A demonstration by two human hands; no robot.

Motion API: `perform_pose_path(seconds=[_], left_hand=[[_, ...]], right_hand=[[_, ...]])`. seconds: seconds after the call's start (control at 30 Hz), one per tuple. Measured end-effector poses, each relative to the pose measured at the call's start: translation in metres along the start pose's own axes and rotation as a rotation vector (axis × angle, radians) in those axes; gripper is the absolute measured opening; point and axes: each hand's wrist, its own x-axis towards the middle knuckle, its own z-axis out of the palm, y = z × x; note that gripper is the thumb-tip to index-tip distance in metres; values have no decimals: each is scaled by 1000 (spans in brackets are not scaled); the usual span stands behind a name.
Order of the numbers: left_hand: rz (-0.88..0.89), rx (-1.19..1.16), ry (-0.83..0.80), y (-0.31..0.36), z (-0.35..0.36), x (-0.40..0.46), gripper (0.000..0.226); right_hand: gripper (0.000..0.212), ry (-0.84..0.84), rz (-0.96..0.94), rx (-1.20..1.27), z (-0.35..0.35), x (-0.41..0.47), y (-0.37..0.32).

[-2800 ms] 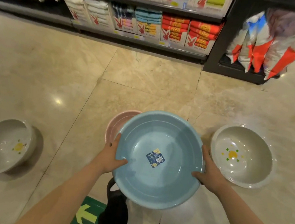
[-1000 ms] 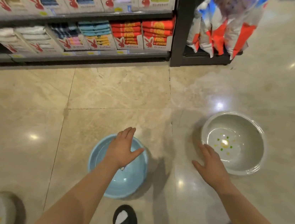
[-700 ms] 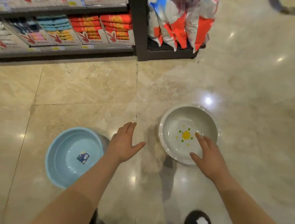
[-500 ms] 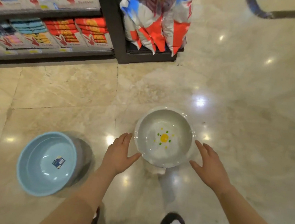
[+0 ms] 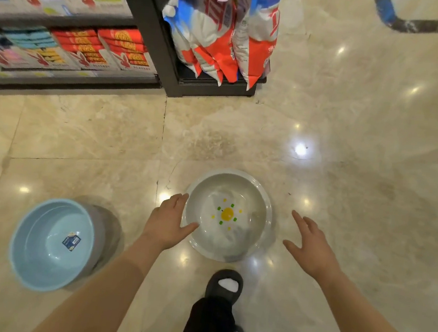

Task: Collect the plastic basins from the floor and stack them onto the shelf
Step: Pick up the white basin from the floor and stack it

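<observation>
While the grey basin [image 5: 226,216] sits on the floor [image 5: 350,168], both hands flank it. Left hand [image 5: 168,221] spread at its rim; right hand [image 5: 311,249] spread, apart from it.

A grey basin [image 5: 252,248] with a yellow-and-green flower print; a plain light-blue basin [image 5: 43,263].
</observation>
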Motion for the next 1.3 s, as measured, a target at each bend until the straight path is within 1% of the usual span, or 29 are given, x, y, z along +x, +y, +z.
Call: perform_pose_path(seconds=[0.07,0.13,0.2,0.27,0.37,0.47,0.57,0.67,0.77,0.87,1.03,1.17,1.3], left_hand=[[-8,-30,-4,11,-8,14,83],[-23,-26,-11,20,-9,28,82],[-66,-62,-6,23,-5,39,81],[-127,-93,-5,24,4,42,79],[-205,-110,20,24,21,36,79],[-303,-162,-6,27,42,25,79],[-357,-210,-1,31,66,20,80],[-429,-298,48,26,101,25,79],[-507,-397,75,12,148,36,78],[-575,-466,93,-10,202,48,79],[-627,-481,106,-50,274,80,94],[-603,-554,107,-72,303,105,98],[-637,-551,82,-81,299,107,99]], right_hand=[[76,-15,-11,-14,-12,14,-3],[76,10,-44,-12,-22,32,-3],[76,7,-61,-23,-31,52,0],[76,-29,-64,-28,-35,70,6],[76,-89,-119,-29,-35,90,16],[78,-150,-151,-90,-36,106,27],[78,-181,-187,-120,-29,121,32],[78,-208,-217,-103,-7,141,41],[78,-236,-261,-141,25,169,53],[79,-222,-296,-147,60,201,68],[85,-194,-288,-145,122,259,87],[101,-214,-272,-97,165,295,94],[103,-176,-253,-116,175,304,96]])
